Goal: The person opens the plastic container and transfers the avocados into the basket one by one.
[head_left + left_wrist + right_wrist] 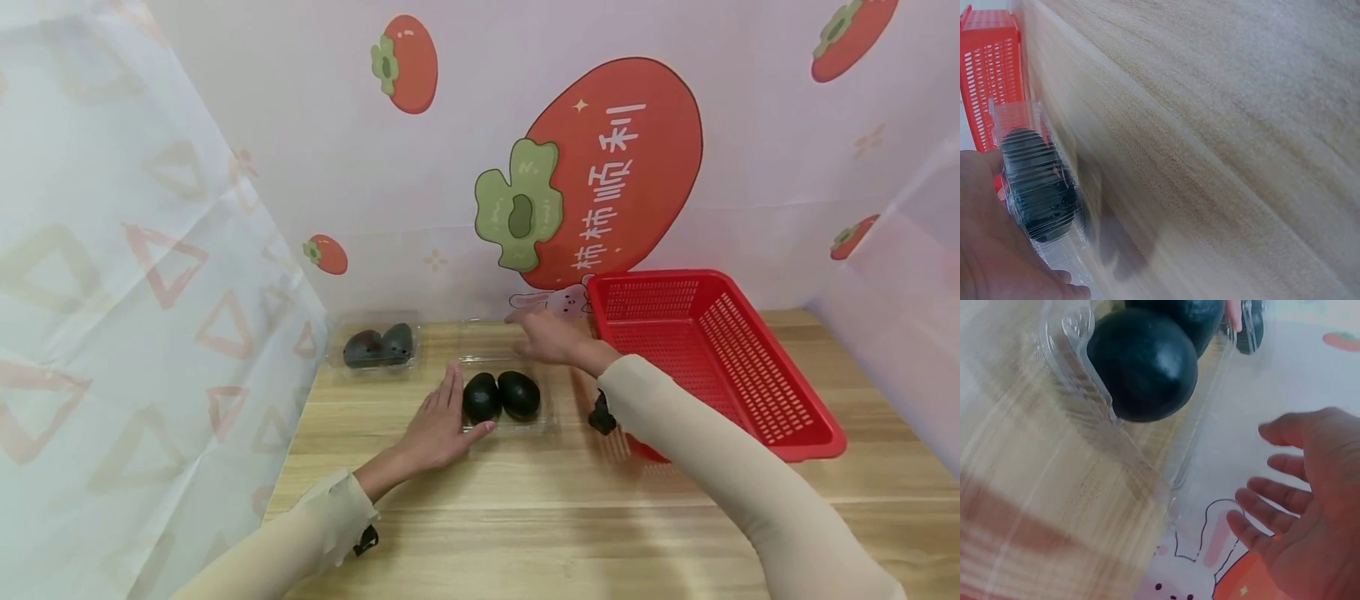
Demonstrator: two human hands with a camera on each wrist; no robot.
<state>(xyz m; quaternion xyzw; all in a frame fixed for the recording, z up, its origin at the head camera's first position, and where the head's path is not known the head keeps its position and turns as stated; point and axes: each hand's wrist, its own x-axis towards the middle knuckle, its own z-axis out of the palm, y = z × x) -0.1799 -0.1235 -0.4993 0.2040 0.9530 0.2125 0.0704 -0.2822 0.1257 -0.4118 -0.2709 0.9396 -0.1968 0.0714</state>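
Two dark, glossy avocados (501, 397) lie side by side in a clear plastic clamshell box (546, 412). The box's transparent lid (487, 337) is folded back toward the wall. Against the box's left side rests my left hand (438, 417), fingers straight and thumb along the front edge; the left wrist view shows the ribbed box wall beside the palm. My right hand (551, 333) hovers around the lid's right end. In the right wrist view its fingers (1279, 494) are spread and loosely bent, with nothing between them.
A second clear box (372, 367) with two dark avocados (378, 345) stands at the back left, its lid down. To the right, a red perforated basket (806, 400) sits near my right forearm. A printed cloth wall (420, 183) borders the wooden table (480, 525).
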